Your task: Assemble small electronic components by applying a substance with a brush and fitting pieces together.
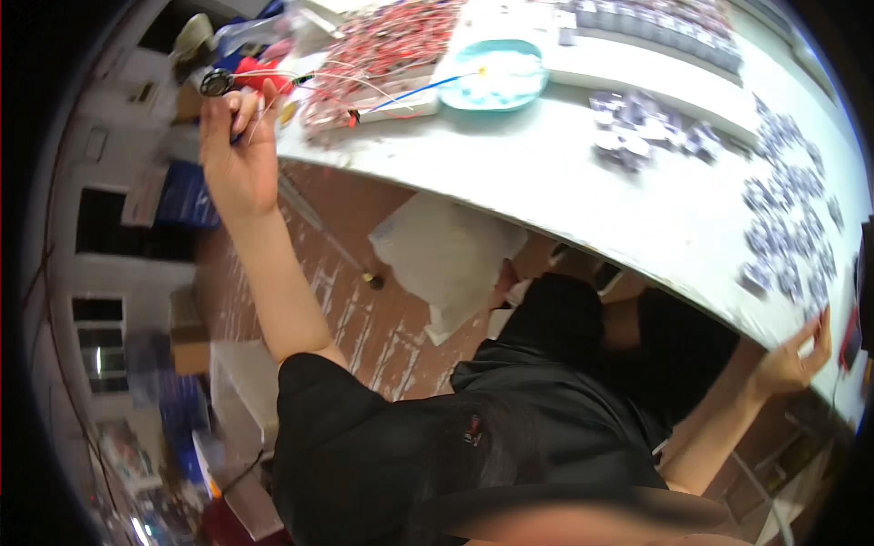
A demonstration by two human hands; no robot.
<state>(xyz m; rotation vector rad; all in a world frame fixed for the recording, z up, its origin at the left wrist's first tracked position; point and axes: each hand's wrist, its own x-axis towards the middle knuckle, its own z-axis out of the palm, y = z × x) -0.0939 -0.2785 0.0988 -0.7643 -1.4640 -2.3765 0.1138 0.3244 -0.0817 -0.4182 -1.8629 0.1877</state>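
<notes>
My left hand (238,164) is raised beyond the table's left end, its fingers curled. At its fingertips sits a small black round part (217,83) with thin white and red wires trailing right over the table; the grip itself is blurred. A bit of dark blue shows by the palm. Far to the right, my right hand (794,364) is at the table's front edge, thumb and finger brought together at the near end of a spread of small grey-white parts (790,214). What lies between those fingers is too small to make out.
On the white table (537,173) stand a tray of red wired parts (401,41), a light-blue bowl (496,91) with a blue wire across it, and a box of grey parts (660,36). White pieces (637,127) lie in front. A white bag (446,255) hangs below the edge.
</notes>
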